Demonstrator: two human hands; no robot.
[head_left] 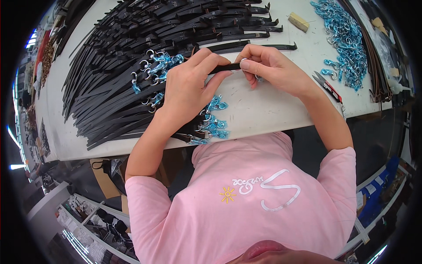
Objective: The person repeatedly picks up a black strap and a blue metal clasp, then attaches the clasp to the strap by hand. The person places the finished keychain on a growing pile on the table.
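Note:
A short stretch of black strap (226, 67) runs between my two hands above the table. My left hand (187, 86) pinches it between thumb and fingers. At the other end my right hand (276, 70) grips the strap's tip, where part of a silver metal ring (244, 60) shows by the thumb. What else the right fingers cover is hidden. Beside and below my left hand lie straps whose ends carry metal clasps in blue plastic wrap (215, 123). Many loose black straps (132, 48) with bent ends spread over the table's left and back.
A heap of blue-wrapped metal clasps (345, 37) lies at the back right. Snips with red-and-black handles (329, 89) rest near my right forearm. A yellowish block (299, 22) sits at the back. Brown straps (381, 86) hang over the right edge of the white table (259, 114).

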